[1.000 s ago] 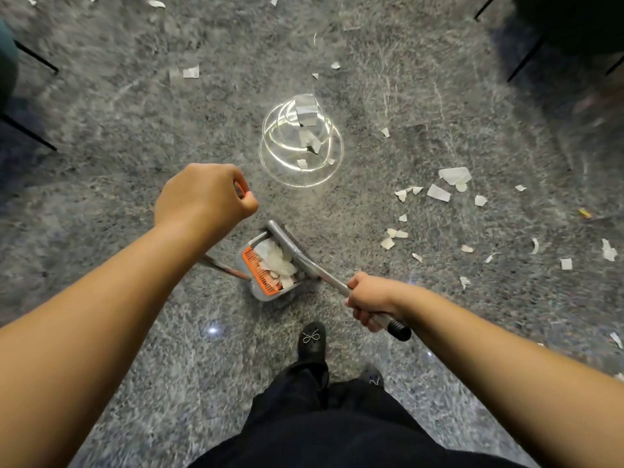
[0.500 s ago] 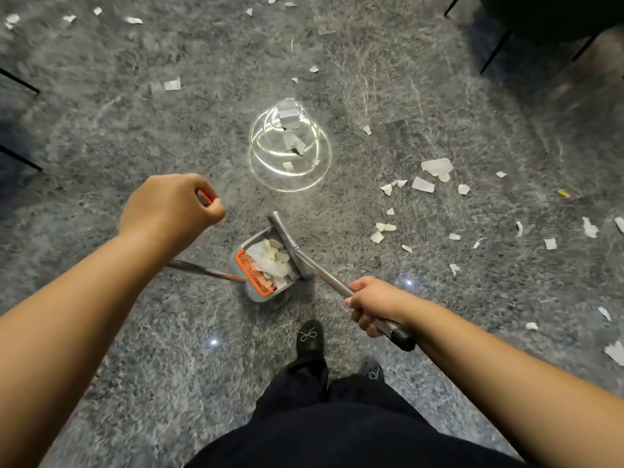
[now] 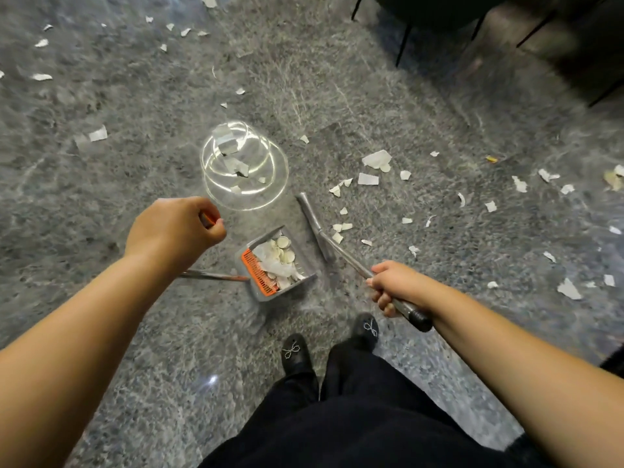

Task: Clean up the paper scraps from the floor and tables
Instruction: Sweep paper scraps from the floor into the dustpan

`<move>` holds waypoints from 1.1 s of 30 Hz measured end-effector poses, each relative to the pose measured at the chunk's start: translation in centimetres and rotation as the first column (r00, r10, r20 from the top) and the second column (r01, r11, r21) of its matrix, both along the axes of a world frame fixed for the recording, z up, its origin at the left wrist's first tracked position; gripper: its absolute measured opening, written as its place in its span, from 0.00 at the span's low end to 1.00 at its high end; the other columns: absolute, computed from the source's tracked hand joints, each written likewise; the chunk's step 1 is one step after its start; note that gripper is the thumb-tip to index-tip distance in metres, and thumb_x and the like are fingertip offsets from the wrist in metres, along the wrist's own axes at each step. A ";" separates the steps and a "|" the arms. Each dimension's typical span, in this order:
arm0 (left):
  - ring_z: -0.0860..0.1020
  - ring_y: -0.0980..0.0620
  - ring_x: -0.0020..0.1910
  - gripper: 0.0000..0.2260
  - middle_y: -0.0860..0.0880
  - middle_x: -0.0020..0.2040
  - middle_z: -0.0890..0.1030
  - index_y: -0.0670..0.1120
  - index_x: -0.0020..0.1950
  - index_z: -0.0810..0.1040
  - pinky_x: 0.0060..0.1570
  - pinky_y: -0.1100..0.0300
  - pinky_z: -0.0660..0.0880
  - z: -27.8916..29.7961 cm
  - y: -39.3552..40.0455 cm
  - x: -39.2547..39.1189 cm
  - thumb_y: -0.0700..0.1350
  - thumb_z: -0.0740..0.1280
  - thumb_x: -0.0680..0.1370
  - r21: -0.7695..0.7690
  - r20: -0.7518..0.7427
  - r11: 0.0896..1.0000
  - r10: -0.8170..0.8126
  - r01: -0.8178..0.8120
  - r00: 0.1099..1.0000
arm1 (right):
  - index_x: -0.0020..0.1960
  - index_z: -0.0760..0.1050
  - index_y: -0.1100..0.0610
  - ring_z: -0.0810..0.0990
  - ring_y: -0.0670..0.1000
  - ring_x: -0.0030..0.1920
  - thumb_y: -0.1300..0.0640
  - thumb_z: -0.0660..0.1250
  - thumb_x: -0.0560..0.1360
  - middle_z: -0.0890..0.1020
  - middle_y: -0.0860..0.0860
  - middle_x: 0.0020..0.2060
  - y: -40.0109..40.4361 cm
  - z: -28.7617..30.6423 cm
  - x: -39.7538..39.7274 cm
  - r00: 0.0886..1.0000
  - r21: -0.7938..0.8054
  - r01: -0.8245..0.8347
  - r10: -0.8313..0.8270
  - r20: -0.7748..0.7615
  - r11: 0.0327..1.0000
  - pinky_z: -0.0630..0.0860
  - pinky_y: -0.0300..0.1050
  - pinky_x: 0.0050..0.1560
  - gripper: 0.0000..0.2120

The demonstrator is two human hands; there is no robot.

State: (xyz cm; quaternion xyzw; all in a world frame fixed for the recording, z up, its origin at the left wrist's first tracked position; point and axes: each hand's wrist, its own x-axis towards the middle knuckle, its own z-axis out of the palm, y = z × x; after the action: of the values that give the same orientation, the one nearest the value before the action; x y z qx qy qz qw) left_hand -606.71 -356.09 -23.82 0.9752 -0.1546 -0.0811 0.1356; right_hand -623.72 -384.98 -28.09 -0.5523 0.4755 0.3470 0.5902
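Observation:
My left hand [image 3: 175, 231] is closed around the orange-tipped top of the dustpan's long handle. The grey dustpan [image 3: 293, 288] has an orange comb edge, rests on the floor in front of my feet, and holds a pile of white paper scraps. My right hand [image 3: 395, 285] grips the broom's metal handle near its black end. The narrow grey broom head [image 3: 312, 217] touches the floor just right of the pan. A cluster of paper scraps [image 3: 376, 159] lies beyond the broom head, and more are scattered to the right and far left.
The floor is glossy grey stone with a bright ring-shaped light reflection [image 3: 243, 163] ahead of the pan. Black chair legs [image 3: 403, 45] and dark furniture stand at the top right. My black shoes [image 3: 295, 352] are right behind the pan.
The broom head has lifted off the dustpan and swung out to its right, toward the scraps. My left hand and the pan shifted slightly, and my feet stepped forward.

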 end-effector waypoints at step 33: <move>0.73 0.48 0.31 0.04 0.52 0.32 0.75 0.56 0.39 0.80 0.30 0.61 0.67 -0.6 -24.3 5.8 0.54 0.70 0.71 0.223 0.018 0.966 -0.136 0.129 0.991 | 0.39 0.66 0.58 0.61 0.44 0.14 0.65 0.47 0.79 0.65 0.52 0.24 -30.0 -8.6 -2.2 0.858 -0.231 0.470 -0.502 -0.107 0.852 0.59 0.31 0.17 0.14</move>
State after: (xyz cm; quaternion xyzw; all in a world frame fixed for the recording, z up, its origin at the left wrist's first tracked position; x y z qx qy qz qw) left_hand -600.91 -380.43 -24.43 0.9730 -0.2116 -0.0905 0.0177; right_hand -625.88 -414.94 -36.66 -0.4390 0.6785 0.1815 0.5603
